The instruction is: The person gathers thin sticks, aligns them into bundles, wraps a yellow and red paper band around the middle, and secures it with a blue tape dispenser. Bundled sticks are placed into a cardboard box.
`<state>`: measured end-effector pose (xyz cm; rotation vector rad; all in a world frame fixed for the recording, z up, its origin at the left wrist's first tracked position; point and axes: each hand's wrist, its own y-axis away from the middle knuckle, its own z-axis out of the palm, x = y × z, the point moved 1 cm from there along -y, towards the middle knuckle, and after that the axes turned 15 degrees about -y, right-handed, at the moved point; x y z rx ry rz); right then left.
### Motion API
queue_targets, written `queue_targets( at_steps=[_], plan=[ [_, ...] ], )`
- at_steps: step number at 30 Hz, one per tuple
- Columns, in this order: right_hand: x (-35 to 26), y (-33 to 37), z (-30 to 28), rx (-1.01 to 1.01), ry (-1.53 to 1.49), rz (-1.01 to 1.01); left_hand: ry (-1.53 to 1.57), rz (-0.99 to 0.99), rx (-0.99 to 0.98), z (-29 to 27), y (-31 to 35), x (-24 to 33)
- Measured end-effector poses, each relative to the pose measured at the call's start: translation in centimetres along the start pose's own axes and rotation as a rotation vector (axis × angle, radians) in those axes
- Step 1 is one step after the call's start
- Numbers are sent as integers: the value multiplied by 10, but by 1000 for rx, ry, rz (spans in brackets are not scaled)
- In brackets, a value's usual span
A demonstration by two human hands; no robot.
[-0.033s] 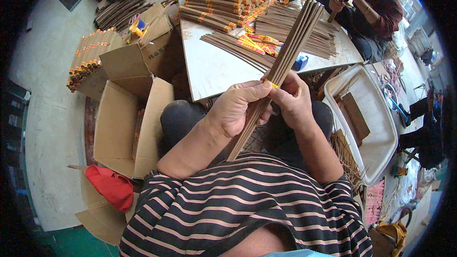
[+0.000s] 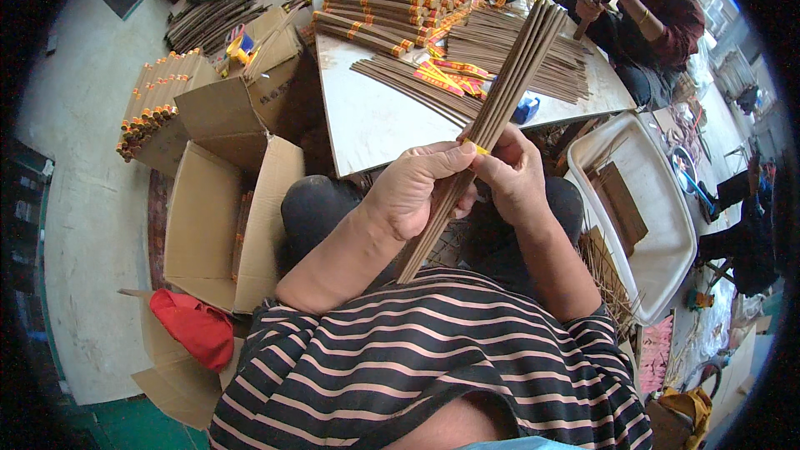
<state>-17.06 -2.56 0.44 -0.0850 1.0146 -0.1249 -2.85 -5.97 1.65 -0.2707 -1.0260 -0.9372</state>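
A bundle of long thin brown incense sticks [image 2: 521, 71] slants across my lap, its upper end over the table and its lower end against my striped shirt. My left hand [image 2: 421, 179] is closed round the middle of it, thumb pressed on a yellow paper band [image 2: 477, 148]. From the other side my right hand [image 2: 514, 168] grips the bundle at the same band, thumb and fingers pinching there. Some fingertips are hidden behind the sticks. Just beyond my hands, loose sticks [image 2: 408, 86] and red-and-yellow paper bands [image 2: 450, 77] lie on the white table [image 2: 358, 133].
Banded bundles [image 2: 379, 0] are piled on the table's far side. An open cardboard box [image 2: 200, 225] stands at my left, near a red cloth [image 2: 196, 329]. To my right is a white plastic tub [image 2: 671, 233] holding cardboard. Another person [image 2: 658, 25] sits at the far right, holding sticks.
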Motion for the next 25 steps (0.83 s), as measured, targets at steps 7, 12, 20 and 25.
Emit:
queue_targets(
  at_steps=[7, 12, 20, 25],
  plan=[
    [1, -3, -5, -21, 6, -27, 20, -5, 11, 1, -1, 0],
    [-1, -1, -4, -24, -35, -50, 21, 16, 4, 4, 0, 1],
    [-2, 1, -5, -35, -62, -20, -211, 133, 27, 14, 1, -1],
    [-1, 1, -10, -85, -39, -70, -205, 118, 29, 12, 2, -1]
  ],
)
